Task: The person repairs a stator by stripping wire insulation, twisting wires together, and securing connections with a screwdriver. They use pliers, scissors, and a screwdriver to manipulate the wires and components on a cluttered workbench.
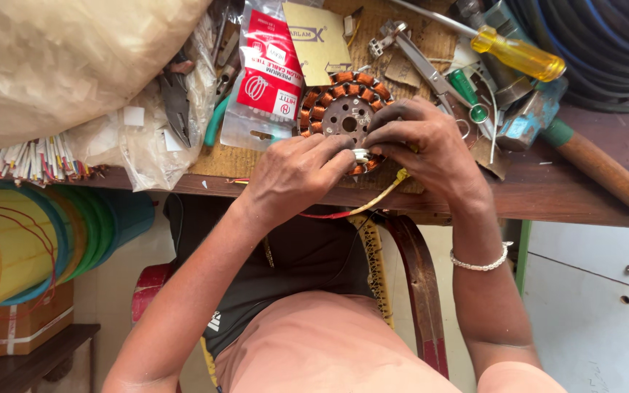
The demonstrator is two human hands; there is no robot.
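The left hand (296, 175) and the right hand (424, 145) both pinch a small white piece (360, 154) tight at the edge of the round copper coil ring (340, 109) on the wooden table (547, 196).

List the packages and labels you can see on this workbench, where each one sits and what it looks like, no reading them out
Clear plastic packet: left of the copper-wound stator, flat, with red and white printed label panels.
Tan card: behind the stator, leaning over the packet's right edge, flat with a dark printed mark.
Cardboard box: lower left under the bench, brown with pale tape.
No screens or signs in view.
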